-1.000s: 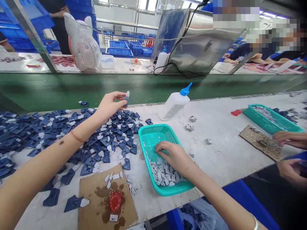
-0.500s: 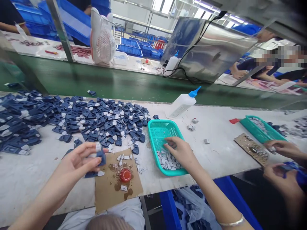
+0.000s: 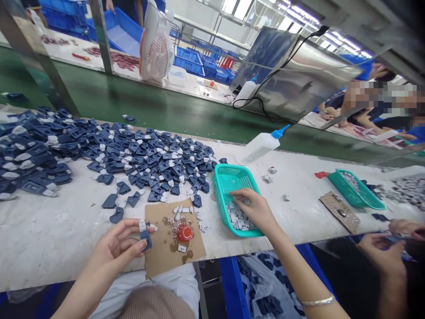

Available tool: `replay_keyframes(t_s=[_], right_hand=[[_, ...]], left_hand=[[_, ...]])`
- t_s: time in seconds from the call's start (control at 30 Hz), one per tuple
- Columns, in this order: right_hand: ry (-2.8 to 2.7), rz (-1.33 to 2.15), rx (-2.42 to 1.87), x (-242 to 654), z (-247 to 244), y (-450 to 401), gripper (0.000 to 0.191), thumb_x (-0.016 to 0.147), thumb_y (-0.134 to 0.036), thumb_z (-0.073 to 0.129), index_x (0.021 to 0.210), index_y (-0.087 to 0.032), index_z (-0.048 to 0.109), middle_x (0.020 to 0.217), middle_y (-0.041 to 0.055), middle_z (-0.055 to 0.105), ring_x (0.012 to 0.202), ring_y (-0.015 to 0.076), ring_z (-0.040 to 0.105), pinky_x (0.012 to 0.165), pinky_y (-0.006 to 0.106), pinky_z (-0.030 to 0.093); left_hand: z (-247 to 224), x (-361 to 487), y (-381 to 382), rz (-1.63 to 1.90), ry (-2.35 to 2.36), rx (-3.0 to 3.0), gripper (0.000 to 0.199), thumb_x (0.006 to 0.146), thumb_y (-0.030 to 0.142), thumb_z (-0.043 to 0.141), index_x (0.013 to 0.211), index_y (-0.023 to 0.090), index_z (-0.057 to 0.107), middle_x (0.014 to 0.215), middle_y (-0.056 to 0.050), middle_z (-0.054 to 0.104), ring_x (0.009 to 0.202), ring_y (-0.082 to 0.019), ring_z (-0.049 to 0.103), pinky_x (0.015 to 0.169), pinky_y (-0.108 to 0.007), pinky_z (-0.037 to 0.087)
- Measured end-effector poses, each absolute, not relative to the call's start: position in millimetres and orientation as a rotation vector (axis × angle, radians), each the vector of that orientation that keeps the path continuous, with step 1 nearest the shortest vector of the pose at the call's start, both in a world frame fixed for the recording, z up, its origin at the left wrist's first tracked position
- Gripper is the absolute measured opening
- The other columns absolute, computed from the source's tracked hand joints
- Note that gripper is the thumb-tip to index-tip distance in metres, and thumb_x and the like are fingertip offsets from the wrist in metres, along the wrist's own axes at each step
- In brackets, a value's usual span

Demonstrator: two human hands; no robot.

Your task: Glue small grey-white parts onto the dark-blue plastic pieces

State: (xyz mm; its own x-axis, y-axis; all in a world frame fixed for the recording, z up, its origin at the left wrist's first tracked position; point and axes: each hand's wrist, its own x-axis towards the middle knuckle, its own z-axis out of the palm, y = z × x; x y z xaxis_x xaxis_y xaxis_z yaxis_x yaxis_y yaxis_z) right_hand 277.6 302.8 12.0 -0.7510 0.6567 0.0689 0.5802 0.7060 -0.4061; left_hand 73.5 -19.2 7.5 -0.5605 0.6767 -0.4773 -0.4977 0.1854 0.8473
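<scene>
My left hand point(image 3: 124, 243) pinches a small navy blue piece with a white tip point(image 3: 145, 235) between thumb and fingers, at the left edge of the cardboard point(image 3: 156, 261). My right hand point(image 3: 254, 208) hovers over the green basket point(image 3: 217, 195), its fingers loosely bent and apart, with nothing visible between them. Small white pieces point(image 3: 241, 220) with dark markings lie in the basket, beneath that hand. A red round cap point(image 3: 184, 232) sits on the wet-stained cardboard, with one white piece point(image 3: 182, 248) in front and several behind.
A large heap of navy pieces point(image 3: 142, 155) covers the table's back left. Behind the basket stands a white bottle with a blue nozzle point(image 3: 260, 148). At right, a co-worker's hands point(image 3: 385, 248) work beside another green basket point(image 3: 355, 190). A blue bin point(image 3: 234, 283) is below the table edge.
The camera view has shifted. My left hand has come down nearer the table's front edge, still holding the navy piece. My right hand stays over the basket.
</scene>
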Motion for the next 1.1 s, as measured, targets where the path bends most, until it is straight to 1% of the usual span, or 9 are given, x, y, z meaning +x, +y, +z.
replay_keyframes(t_s=[0.1, 0.33, 0.4, 0.5, 0.6, 0.7, 0.77, 0.9, 1.1], right_hand=[[-2.674, 0.49, -1.059, 280, 11, 303, 0.027, 0.083, -0.031, 0.054, 0.1, -0.016, 0.068, 0.088, 0.0091, 0.067, 0.078, 0.0222, 0.064, 0.076, 0.038, 0.053], [-2.653, 0.499, -1.154, 274, 12, 303, 0.022, 0.079, -0.036, 0.059, 0.078, -0.018, 0.072, 0.079, 0.0097, 0.071, 0.071, 0.025, 0.066, 0.07, 0.04, 0.054], [-2.633, 0.515, -1.155, 270, 19, 294, 0.023, 0.08, -0.038, 0.06, 0.08, -0.018, 0.072, 0.081, 0.0097, 0.072, 0.073, 0.0252, 0.067, 0.072, 0.04, 0.055], [-2.585, 0.605, -1.106, 262, 35, 263, 0.024, 0.084, -0.04, 0.059, 0.091, -0.019, 0.071, 0.089, 0.0086, 0.073, 0.079, 0.0238, 0.069, 0.073, 0.037, 0.057], [-2.537, 0.816, -0.944, 250, 48, 220, 0.02, 0.085, -0.036, 0.063, 0.094, -0.021, 0.071, 0.091, 0.007, 0.073, 0.081, 0.0217, 0.07, 0.074, 0.034, 0.058], [-2.591, 0.945, -0.755, 238, 49, 182, 0.014, 0.086, -0.028, 0.064, 0.097, -0.021, 0.07, 0.088, 0.005, 0.072, 0.076, 0.0182, 0.069, 0.07, 0.03, 0.058], [-2.639, 0.95, -0.671, 232, 45, 166, 0.011, 0.087, -0.023, 0.062, 0.095, -0.021, 0.07, 0.087, 0.0049, 0.072, 0.078, 0.0175, 0.069, 0.069, 0.028, 0.057], [-2.711, 0.889, -0.579, 225, 39, 155, 0.011, 0.088, -0.017, 0.061, 0.093, -0.019, 0.07, 0.091, 0.0073, 0.069, 0.085, 0.0185, 0.067, 0.074, 0.028, 0.055], [-2.842, 0.881, -0.564, 220, 39, 153, 0.014, 0.09, -0.015, 0.058, 0.091, -0.018, 0.071, 0.086, 0.0068, 0.065, 0.078, 0.0175, 0.066, 0.069, 0.027, 0.054]], left_hand=[[6, 74, -20, 1.55, 1.471, 0.182, 0.036, 0.073, 0.041, 0.074, 0.1, 0.021, 0.06, 0.112, -0.009, 0.07, 0.088, -0.019, 0.068, 0.068, -0.024, 0.052], [2, 80, -21, 1.528, 1.347, 0.168, 0.037, 0.071, 0.036, 0.077, 0.102, 0.021, 0.061, 0.106, -0.006, 0.069, 0.073, -0.014, 0.065, 0.068, -0.024, 0.052], [-2, 83, -22, 1.512, 1.327, 0.178, 0.039, 0.071, 0.034, 0.077, 0.105, 0.021, 0.063, 0.105, -0.006, 0.069, 0.069, -0.012, 0.062, 0.066, -0.023, 0.051], [-10, 87, -21, 1.467, 1.288, 0.214, 0.041, 0.072, 0.031, 0.077, 0.109, 0.021, 0.065, 0.103, -0.006, 0.069, 0.07, -0.013, 0.062, 0.066, -0.023, 0.05], [-17, 91, -20, 1.458, 1.228, 0.238, 0.041, 0.074, 0.032, 0.075, 0.111, 0.02, 0.063, 0.093, -0.005, 0.071, 0.074, -0.015, 0.065, 0.07, -0.025, 0.051], [-20, 95, -18, 1.496, 1.19, 0.269, 0.035, 0.078, 0.033, 0.072, 0.108, 0.019, 0.061, 0.084, -0.004, 0.071, 0.075, -0.016, 0.066, 0.075, -0.026, 0.052], [-20, 95, -16, 1.505, 1.172, 0.309, 0.032, 0.08, 0.032, 0.07, 0.106, 0.019, 0.059, 0.08, -0.002, 0.07, 0.076, -0.016, 0.067, 0.077, -0.027, 0.052], [-24, 94, -13, 1.497, 1.163, 0.384, 0.029, 0.082, 0.031, 0.068, 0.106, 0.019, 0.056, 0.076, -0.002, 0.07, 0.078, -0.016, 0.067, 0.078, -0.027, 0.05], [-26, 92, -13, 1.504, 1.156, 0.385, 0.031, 0.082, 0.031, 0.066, 0.107, 0.019, 0.053, 0.073, -0.001, 0.069, 0.08, -0.017, 0.068, 0.08, -0.027, 0.049]])
